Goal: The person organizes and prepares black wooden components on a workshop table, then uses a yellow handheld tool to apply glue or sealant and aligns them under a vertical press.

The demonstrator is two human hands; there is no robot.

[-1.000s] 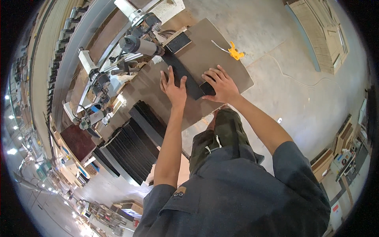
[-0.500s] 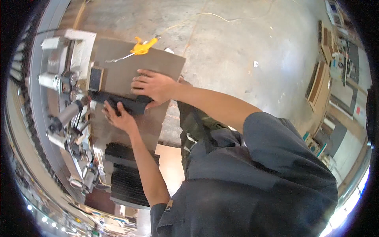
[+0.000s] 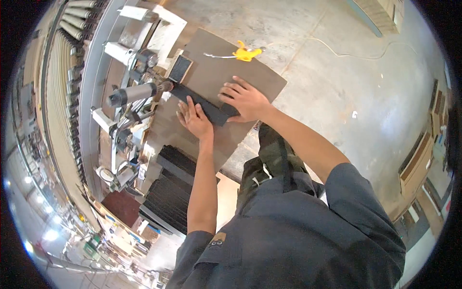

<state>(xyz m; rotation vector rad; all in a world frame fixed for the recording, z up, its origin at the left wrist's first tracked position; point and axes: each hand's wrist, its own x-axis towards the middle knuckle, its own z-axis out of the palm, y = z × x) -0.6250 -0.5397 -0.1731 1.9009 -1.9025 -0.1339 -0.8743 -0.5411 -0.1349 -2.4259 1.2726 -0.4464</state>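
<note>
A long black strip point(image 3: 202, 102) lies slantwise on the brown board point(image 3: 216, 53), its far-left end beside the machine's grey cylinder. My left hand point(image 3: 196, 120) rests along the strip's near edge, fingers stretched and slightly apart, fingertips on it. Over the strip's right end is my right hand point(image 3: 248, 102). Its fingers are spread on the board beyond the strip, and the thumb lies on the near side. A dark block-like part point(image 3: 229, 111) shows under that palm, partly hidden. I cannot tell whether it belongs to the strip.
Left of the board stands a machine with a grey cylinder point(image 3: 134, 94). A small wood-edged black block point(image 3: 180, 69) sits by the strip's far end. A yellow clamp-like tool point(image 3: 248, 53) lies at the board's far edge. Stacked black strips point(image 3: 168, 200) lie near my left forearm.
The view has turned, so the scene sits farther right and more slanted. Both hands stay at the black strip, with the left fingers now closer together.
</note>
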